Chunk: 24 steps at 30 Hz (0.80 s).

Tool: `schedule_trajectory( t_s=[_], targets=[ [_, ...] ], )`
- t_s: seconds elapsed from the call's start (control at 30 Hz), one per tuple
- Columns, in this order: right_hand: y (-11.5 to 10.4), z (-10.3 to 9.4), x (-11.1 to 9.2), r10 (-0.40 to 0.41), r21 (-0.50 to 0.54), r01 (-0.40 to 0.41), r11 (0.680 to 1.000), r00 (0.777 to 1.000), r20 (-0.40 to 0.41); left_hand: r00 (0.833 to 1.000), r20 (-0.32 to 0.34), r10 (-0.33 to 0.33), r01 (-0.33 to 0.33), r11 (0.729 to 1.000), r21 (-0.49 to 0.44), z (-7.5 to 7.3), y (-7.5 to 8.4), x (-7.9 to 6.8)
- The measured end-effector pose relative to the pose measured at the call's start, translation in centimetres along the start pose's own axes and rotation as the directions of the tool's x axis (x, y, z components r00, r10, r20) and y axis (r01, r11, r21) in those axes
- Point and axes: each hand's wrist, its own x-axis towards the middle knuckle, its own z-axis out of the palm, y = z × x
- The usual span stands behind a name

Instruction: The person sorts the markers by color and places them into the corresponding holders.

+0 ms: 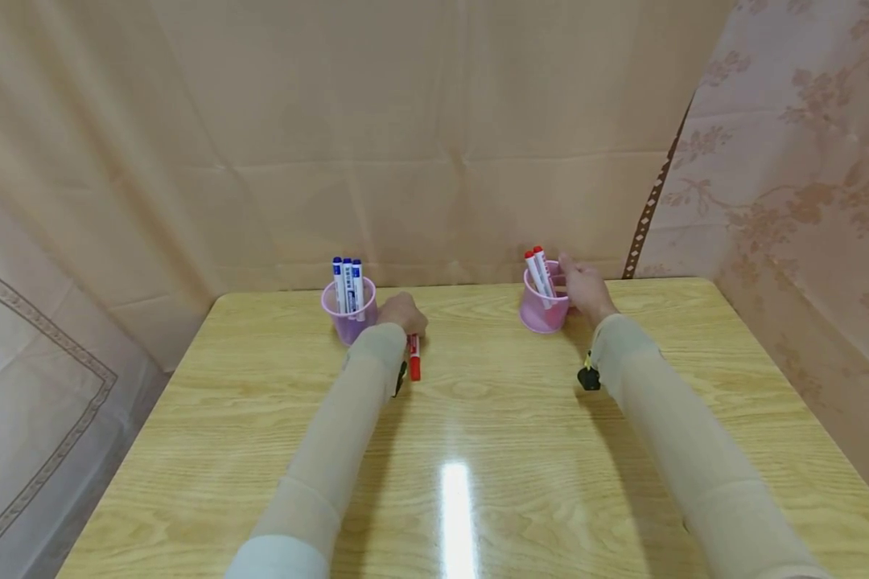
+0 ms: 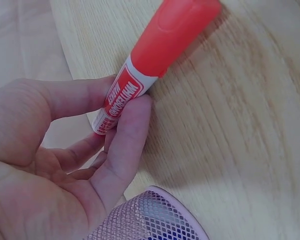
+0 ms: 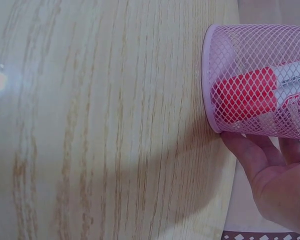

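Pinched between the thumb and fingers of my left hand (image 1: 403,312) is a red whiteboard marker (image 2: 132,87), its red cap pointing down toward the tabletop. Close by on the left stands a purple-pink mesh pen cup (image 1: 349,328) with several blue-capped markers (image 1: 348,289). My right hand (image 1: 587,291) holds the right side of a pink mesh pen cup (image 3: 260,45); its fingers (image 3: 247,152) pass behind the mesh, so their tips are hidden. Two red-ended markers (image 1: 541,269) lean inside that cup, and red caps show through the mesh near its base.
Both cups stand near the back edge of a wood-grain table (image 1: 514,434). Behind it hangs a beige cloth (image 1: 405,145), with a floral cloth (image 1: 804,201) at the right. A bright light reflection (image 1: 458,515) lies on the table's front part.
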Motion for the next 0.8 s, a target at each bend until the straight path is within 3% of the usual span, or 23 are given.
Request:
schedule_trajectory(
  t_s=[0.33, 0.5, 0.67, 0.8],
  targets=[
    [0.1, -0.1, 0.0, -0.005, -0.008, 0.005, 1.0, 1.0, 0.008, 0.998, 0.064, -0.02, 0.016, 0.999, 0.05, -0.3, 0.5, 0.4],
    [0.3, 0.2, 0.1, 0.003, -0.03, -0.003, 1.0, 1.0, 0.002, 0.989, 0.142, -0.047, 0.055, 0.997, -0.056, -0.4, 0.6, 0.2],
    [0.2, 0.4, 0.0, -0.002, -0.036, 0.002, 0.999, 1.0, 0.001, 0.974, 0.221, -0.043, 0.092, 0.973, -0.214, -0.3, 0.8, 0.1],
    [0.1, 0.4, -0.1, -0.004, -0.032, 0.004, 0.999, 1.0, 0.001, 0.967, 0.253, -0.01, 0.073, 0.968, -0.24, -0.1, 1.1, 0.1]
  ],
)
